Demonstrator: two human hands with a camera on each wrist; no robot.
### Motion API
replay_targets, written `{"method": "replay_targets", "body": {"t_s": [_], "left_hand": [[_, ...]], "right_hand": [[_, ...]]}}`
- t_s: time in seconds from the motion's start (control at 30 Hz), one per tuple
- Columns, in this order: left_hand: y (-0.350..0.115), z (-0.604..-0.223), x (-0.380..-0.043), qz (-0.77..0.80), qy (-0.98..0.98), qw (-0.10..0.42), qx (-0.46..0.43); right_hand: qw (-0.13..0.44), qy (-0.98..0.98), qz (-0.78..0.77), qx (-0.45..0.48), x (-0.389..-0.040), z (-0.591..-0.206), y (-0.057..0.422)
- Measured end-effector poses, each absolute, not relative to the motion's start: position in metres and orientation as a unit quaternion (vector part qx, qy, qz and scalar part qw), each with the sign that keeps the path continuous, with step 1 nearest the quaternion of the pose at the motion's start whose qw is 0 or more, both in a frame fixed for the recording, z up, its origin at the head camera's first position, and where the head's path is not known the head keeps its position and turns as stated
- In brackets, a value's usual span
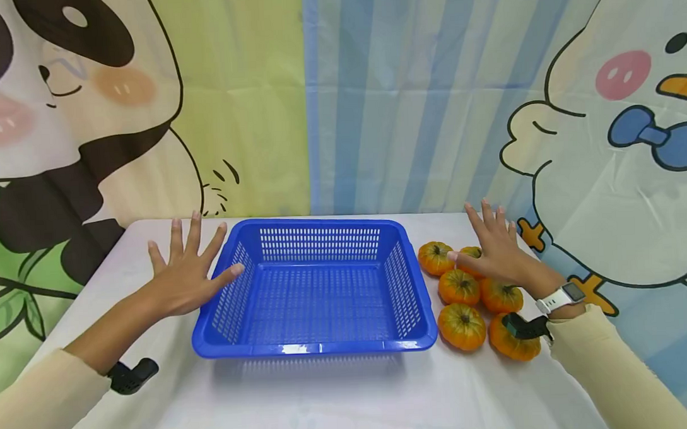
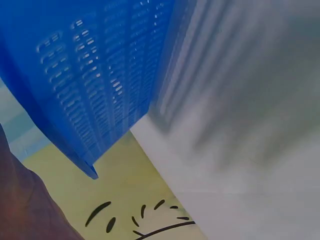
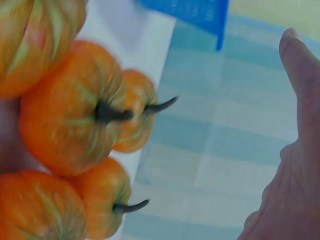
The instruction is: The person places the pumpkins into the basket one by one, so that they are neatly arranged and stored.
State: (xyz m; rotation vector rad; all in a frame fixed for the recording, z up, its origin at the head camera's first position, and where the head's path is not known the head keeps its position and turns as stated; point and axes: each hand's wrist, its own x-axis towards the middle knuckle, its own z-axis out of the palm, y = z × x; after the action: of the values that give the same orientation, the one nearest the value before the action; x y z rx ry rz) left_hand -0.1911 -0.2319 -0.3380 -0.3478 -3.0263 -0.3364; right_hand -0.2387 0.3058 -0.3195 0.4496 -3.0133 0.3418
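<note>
A blue plastic basket (image 1: 320,348) with slotted walls stands in the middle of the table, and no object shows inside it. My left hand (image 1: 185,280) is spread over the basket's left side, its thumb overlapping the rim in the head view; it holds nothing. To the right, my right hand (image 1: 492,250) hovers with fingers spread above a group of small orange pumpkins (image 1: 462,327), also holding nothing. Dark stems stand out on the pumpkins (image 3: 70,115) in the right wrist view. Beside the basket wall (image 2: 110,75), part of the left hand (image 2: 30,205) shows in the left wrist view.
A white cloth (image 1: 305,408) covers the table. Behind it hangs a printed curtain (image 1: 373,100) with a panda on the left and a white bird on the right. The pumpkins sit close against the basket's right side.
</note>
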Motion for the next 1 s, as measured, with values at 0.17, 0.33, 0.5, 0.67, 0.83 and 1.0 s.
{"method": "replay_targets", "body": {"t_s": [0.17, 0.33, 0.5, 0.67, 0.83, 1.0], "left_hand": [[-0.225, -0.337, -0.185, -0.122, -0.982, 0.049, -0.138], [-0.214, -0.335, -0.174, -0.138, -0.976, 0.041, -0.164], [-0.209, -0.335, -0.161, -0.162, -0.969, 0.038, -0.183], [-0.211, -0.336, -0.151, -0.201, -0.960, 0.039, -0.193], [-0.214, -0.341, -0.144, -0.224, -0.953, 0.039, -0.202], [-0.218, -0.347, -0.137, -0.256, -0.946, 0.028, -0.197]], "right_hand": [[0.045, -0.970, 0.160, 0.175, -0.231, -0.316, 0.299], [0.031, -0.960, 0.227, 0.160, -0.219, -0.313, 0.293], [0.046, -0.946, 0.268, 0.178, -0.209, -0.320, 0.290], [0.063, -0.940, 0.288, 0.173, -0.197, -0.330, 0.285], [0.066, -0.931, 0.315, 0.171, -0.183, -0.345, 0.282], [0.061, -0.937, 0.308, 0.155, -0.173, -0.355, 0.283]]}}
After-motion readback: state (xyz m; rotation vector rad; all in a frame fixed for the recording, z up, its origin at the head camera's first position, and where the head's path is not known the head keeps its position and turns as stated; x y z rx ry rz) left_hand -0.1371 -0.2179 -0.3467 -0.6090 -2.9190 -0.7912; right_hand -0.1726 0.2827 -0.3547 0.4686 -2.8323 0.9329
